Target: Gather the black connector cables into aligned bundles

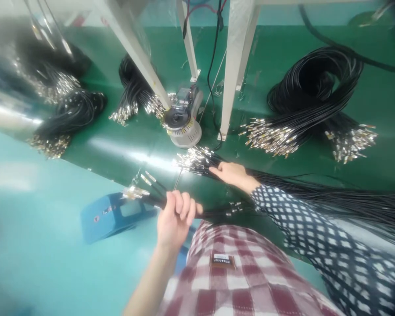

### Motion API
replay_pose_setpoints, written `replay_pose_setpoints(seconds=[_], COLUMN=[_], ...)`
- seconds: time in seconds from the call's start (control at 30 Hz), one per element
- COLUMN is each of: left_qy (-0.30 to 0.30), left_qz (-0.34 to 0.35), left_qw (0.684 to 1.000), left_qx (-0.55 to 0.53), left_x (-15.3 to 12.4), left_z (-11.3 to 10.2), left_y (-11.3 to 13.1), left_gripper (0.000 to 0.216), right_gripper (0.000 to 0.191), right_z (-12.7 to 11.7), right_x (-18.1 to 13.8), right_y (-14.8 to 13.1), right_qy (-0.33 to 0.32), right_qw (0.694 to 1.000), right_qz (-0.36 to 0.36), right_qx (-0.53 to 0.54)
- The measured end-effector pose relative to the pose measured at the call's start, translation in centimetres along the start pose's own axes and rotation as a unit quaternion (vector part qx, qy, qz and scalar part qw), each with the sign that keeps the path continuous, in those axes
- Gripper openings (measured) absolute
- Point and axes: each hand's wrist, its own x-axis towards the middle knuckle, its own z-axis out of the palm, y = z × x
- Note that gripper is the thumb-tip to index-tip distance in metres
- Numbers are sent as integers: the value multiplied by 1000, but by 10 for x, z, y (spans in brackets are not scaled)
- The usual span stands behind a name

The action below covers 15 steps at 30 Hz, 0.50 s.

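Note:
My left hand (pixel 177 215) is closed around a small bundle of black cables, whose metal ends (pixel 134 192) stick out on its left. A few cable ends beside them point up and left. My right hand (pixel 232 175) grips the near end of a long bundle of black cables (pixel 289 181) lying on the green surface, with thumb and fingers around it. The bright metal tips (pixel 195 160) of that bundle fan out left of the fingers. Some loose metal connectors (pixel 233 208) on black cables show between my two arms.
Behind my hands stands a grey-and-black round device (pixel 184 118) beside white frame legs (pixel 233 66). A coiled cable bundle (pixel 316 87) lies back right; more bundles (pixel 75 114) lie at left. A blue stool (pixel 115 217) is below the green tabletop's edge (pixel 95 171).

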Motion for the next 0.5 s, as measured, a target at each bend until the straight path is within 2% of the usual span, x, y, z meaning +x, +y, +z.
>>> replay_pose_setpoints(seconds=[0.07,0.13,0.3,0.4,0.5], left_qy=[23,48,57,33,18], left_qz=[-21,-32,-18,-10,12], left_qw=[999,998,998,999,999], left_qx=[-23,-26,14,39,45], left_x=[1,1,7,11,12], left_z=[-1,-3,2,17,33], left_y=[-3,-4,-7,-6,-4], left_gripper=[49,46,10,27,34], right_gripper=[46,40,33,32,30], right_z=[7,9,4,3,3], right_x=[8,-4,-87,-128,-148], right_y=[-15,-13,26,44,49], right_qy=[-48,-72,-51,-20,5], right_qw=[997,992,960,956,966], right_qz=[-31,-70,-172,-187,-187], right_qx=[42,79,217,227,179])
